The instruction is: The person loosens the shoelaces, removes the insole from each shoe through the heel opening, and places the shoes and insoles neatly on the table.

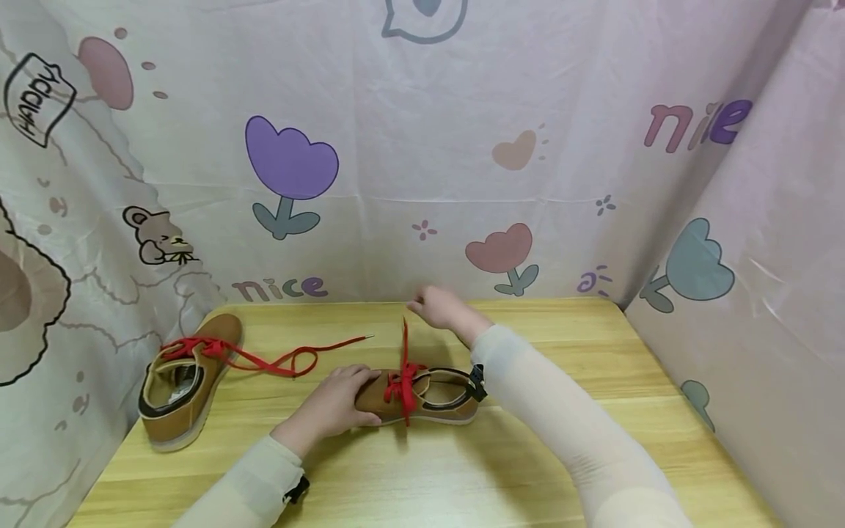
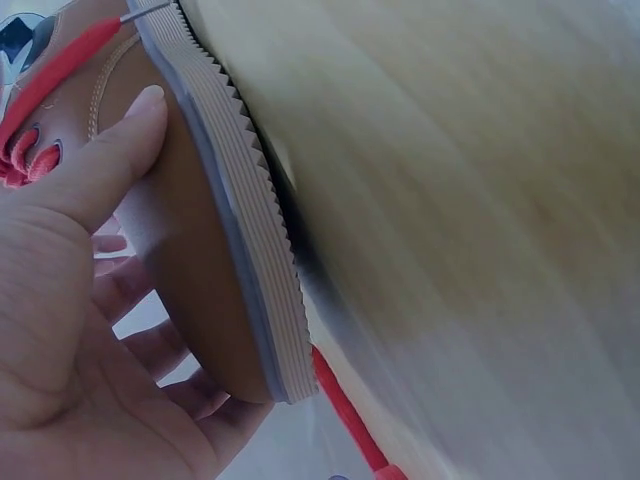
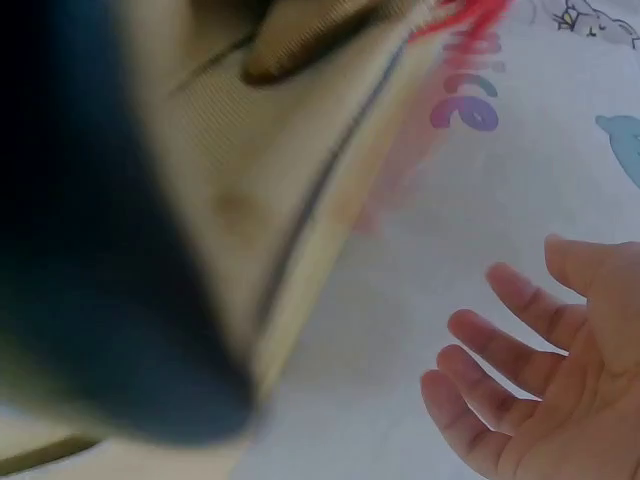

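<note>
A brown shoe [image 1: 422, 416] with red laces [image 1: 404, 400] lies with its toe to the left. My left hand [image 1: 338, 402] grips its toe end. In the left wrist view the thumb [image 2: 146, 125] presses the side above the ridged sole [image 2: 245, 190], and the fingers curl round the far side. My right hand [image 1: 441, 308] is raised beyond the shoe, fingers spread and bent loosely with nothing in them in the right wrist view. One lace end [image 1: 405, 334] stretches away from the shoe, close by that hand. Blurred shoe lining [image 3: 240, 170] fills the right wrist view's left side.
A second brown shoe [image 1: 214, 378] sits at the table's left edge, its long red lace [image 1: 287, 370] trailing right across the wood table [image 1: 554, 469]. Patterned curtains [image 1: 409, 110] stand behind and on both sides of the table.
</note>
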A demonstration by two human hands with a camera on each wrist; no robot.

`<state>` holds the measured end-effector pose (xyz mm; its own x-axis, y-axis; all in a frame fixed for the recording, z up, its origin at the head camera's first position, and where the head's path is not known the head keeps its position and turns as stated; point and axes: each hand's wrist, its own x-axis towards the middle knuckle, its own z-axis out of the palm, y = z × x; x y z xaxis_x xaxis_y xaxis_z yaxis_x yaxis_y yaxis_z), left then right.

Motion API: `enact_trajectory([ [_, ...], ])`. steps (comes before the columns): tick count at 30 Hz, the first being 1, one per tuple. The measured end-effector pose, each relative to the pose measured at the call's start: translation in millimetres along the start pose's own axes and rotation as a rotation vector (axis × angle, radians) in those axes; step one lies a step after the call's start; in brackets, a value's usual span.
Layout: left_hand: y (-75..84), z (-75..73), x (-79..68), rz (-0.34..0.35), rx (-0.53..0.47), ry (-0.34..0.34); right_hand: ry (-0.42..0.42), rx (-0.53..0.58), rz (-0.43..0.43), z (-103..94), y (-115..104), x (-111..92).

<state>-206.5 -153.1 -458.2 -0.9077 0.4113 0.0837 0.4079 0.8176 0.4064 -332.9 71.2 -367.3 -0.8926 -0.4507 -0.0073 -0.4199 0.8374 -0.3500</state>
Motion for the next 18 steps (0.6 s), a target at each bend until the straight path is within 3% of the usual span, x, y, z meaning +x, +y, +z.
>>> enact_trajectory([
  [5,-1.1,0.1,-0.5,-0.003,-0.007,-0.005,-0.093,-0.036,-0.037,4.1,-6.1,-10.4],
  [13,-0.9,-0.7,-0.6,-0.007,-0.015,0.002,-0.272,-0.076,-0.163,6.7,-32.2,-29.9],
  [18,-0.1,0.3,-1.2,-0.007,-0.021,-0.001,-0.289,-0.133,-0.172,14.4,-43.6,-38.3],
])
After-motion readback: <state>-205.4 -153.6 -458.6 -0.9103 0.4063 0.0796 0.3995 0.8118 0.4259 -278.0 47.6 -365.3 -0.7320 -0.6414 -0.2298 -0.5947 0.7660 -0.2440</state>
